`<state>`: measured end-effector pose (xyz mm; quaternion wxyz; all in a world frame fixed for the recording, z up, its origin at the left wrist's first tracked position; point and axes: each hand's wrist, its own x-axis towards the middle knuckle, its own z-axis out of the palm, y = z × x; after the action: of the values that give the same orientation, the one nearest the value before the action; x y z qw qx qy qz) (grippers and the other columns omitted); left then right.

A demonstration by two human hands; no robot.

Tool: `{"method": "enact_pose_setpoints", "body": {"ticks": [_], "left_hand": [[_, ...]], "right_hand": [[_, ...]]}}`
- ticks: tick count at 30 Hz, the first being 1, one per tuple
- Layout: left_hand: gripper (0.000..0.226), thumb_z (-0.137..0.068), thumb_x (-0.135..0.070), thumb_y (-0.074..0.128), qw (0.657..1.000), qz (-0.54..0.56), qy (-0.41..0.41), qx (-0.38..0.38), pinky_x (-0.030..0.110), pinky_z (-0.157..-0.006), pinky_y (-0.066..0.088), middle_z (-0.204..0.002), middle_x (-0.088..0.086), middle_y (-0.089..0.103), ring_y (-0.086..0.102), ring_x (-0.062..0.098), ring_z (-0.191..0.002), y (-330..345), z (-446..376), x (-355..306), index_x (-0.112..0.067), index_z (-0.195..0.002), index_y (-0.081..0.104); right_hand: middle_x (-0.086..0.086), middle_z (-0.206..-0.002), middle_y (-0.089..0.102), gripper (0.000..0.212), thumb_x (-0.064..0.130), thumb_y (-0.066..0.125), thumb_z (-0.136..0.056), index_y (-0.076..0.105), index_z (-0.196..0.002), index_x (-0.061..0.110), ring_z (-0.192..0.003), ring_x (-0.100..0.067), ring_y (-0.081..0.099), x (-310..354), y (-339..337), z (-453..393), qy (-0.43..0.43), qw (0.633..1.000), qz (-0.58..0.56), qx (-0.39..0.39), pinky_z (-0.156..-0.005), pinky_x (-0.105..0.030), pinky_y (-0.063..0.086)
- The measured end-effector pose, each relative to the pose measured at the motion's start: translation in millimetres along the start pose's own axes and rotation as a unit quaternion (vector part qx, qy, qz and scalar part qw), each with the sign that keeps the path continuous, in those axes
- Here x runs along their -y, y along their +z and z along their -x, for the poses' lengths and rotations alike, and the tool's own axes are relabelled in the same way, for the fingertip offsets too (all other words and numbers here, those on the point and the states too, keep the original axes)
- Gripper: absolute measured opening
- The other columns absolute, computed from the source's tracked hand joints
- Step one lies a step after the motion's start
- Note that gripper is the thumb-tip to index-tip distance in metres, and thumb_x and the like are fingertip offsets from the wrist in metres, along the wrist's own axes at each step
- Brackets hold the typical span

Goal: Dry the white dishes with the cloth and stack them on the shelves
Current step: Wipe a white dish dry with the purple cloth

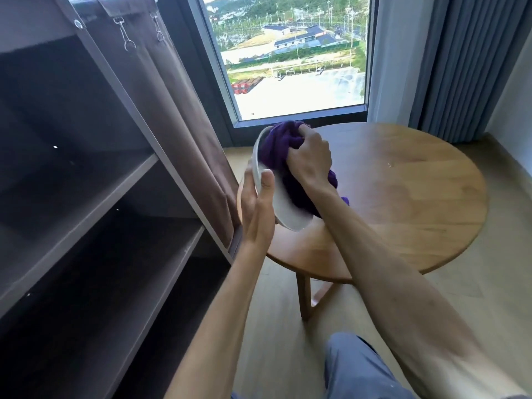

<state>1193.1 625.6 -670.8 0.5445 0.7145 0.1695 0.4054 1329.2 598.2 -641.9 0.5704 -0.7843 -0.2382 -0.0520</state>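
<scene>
A white plate (283, 207) is held tilted on edge in the air, above the left rim of the round table. My left hand (257, 205) holds it from behind, with the thumb over the front of the rim. My right hand (309, 156) grips a bunched purple cloth (277, 146) and presses it against the plate's face. The cloth covers most of the upper part of the plate, and a loose end hangs below my right wrist. The dark shelves (95, 197) stand to the left, with nothing visible on them.
A round wooden table (403, 197) stands under the window. A brown curtain (178, 110) hangs at the shelf unit's right side. Grey drapes (460, 67) hang at the right. My knee in blue trousers (359, 370) is at the bottom.
</scene>
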Motion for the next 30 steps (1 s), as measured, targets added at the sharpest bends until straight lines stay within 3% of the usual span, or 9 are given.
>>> {"method": "enact_pose_setpoints", "body": {"ticks": [3,5,8,11,15,18,21,24,30], "left_hand": [[0.048,-0.099,-0.064,0.040,0.998,0.026,-0.057,-0.001,0.015,-0.082,0.055,-0.112,-0.037,0.065,0.061,-0.015,-0.105,7.3,-0.5,-0.9,-0.039,-0.138,0.051],[0.051,-0.092,-0.075,0.037,0.996,0.037,-0.079,-0.018,0.024,-0.086,0.059,-0.119,-0.026,0.066,0.064,-0.005,-0.110,4.2,-7.1,-4.2,-0.047,-0.130,0.056],[0.066,-0.088,-0.078,0.032,0.991,0.072,-0.105,-0.047,0.060,-0.091,0.058,-0.127,0.000,0.067,0.065,0.024,-0.116,-6.6,-20.3,-6.9,-0.036,-0.131,0.060],[0.069,-0.088,-0.069,0.043,0.989,0.060,-0.114,-0.068,0.055,-0.094,0.057,-0.132,0.007,0.061,0.062,0.029,-0.120,-16.7,-26.1,-8.6,-0.029,-0.144,0.050],[0.053,-0.087,-0.047,0.056,0.989,0.099,-0.105,-0.044,0.057,-0.098,0.056,-0.130,0.015,0.063,0.063,0.035,-0.118,-24.3,-16.7,-7.0,-0.029,-0.136,0.058],[0.044,-0.086,-0.036,0.056,0.981,0.149,-0.115,-0.038,0.060,-0.095,0.055,-0.124,0.015,0.069,0.066,0.039,-0.115,-31.6,-4.4,0.5,-0.028,-0.128,0.065],[0.040,-0.081,-0.035,0.055,0.964,0.189,-0.170,-0.083,0.057,-0.083,0.058,-0.114,0.012,0.074,0.067,0.041,-0.112,-38.5,3.5,5.6,-0.028,-0.117,0.072],[0.046,-0.075,-0.031,0.053,0.930,0.271,-0.214,-0.130,0.045,-0.069,0.058,-0.108,0.009,0.076,0.072,0.036,-0.101,-44.0,0.2,5.2,-0.022,-0.117,0.071],[0.053,-0.078,-0.029,0.050,0.892,0.349,-0.242,-0.157,0.055,-0.076,0.058,-0.122,0.017,0.071,0.068,0.042,-0.109,-36.5,-6.2,1.5,-0.018,-0.126,0.067]], "right_hand": [[0.010,-0.081,0.071,0.008,0.023,0.068,-0.088,0.069,-0.090,0.031,-0.080,-0.015,0.068,15.3,-5.8,6.6,-0.106,0.977,-0.154,0.106,-0.075,-0.040,0.056],[0.013,-0.079,0.070,0.015,0.020,0.072,-0.084,0.071,-0.081,0.035,-0.078,-0.011,0.067,14.1,-13.0,14.2,-0.140,0.944,-0.193,0.230,-0.075,-0.036,0.056],[0.008,-0.068,0.070,0.009,0.023,0.072,-0.070,0.071,-0.069,0.031,-0.065,-0.009,0.068,5.0,-27.9,15.6,-0.061,0.911,-0.078,0.400,-0.057,-0.020,0.053],[0.009,-0.069,0.070,0.010,0.022,0.076,-0.071,0.074,-0.077,0.030,-0.065,-0.011,0.068,-2.5,-28.1,13.5,-0.008,0.881,0.090,0.464,-0.050,-0.020,0.051],[-0.005,-0.091,0.071,0.025,0.022,0.071,-0.072,0.075,-0.096,0.020,-0.085,-0.026,0.067,-14.0,-21.7,7.3,0.049,0.912,0.214,0.346,-0.076,-0.031,0.056],[-0.002,-0.083,0.063,0.026,0.028,0.062,-0.077,0.070,-0.100,0.023,-0.086,-0.031,0.062,-15.9,-23.3,1.6,0.076,0.979,0.152,0.112,-0.078,-0.031,0.047],[0.000,-0.086,0.061,0.032,0.038,0.056,-0.087,0.068,-0.112,0.021,-0.097,-0.032,0.062,-14.9,-29.7,-5.3,0.104,0.992,0.074,-0.011,-0.096,-0.044,0.042],[-0.003,-0.093,0.070,0.027,0.037,0.056,-0.086,0.072,-0.101,0.021,-0.106,-0.032,0.061,-19.5,-41.0,-10.0,0.118,0.988,0.090,-0.046,-0.101,-0.046,0.038],[0.000,-0.085,0.070,0.008,0.019,0.066,-0.088,0.071,-0.090,0.013,-0.083,-0.015,0.064,-0.3,-50.6,-5.7,0.070,0.988,-0.129,-0.040,-0.086,-0.037,0.055]]}}
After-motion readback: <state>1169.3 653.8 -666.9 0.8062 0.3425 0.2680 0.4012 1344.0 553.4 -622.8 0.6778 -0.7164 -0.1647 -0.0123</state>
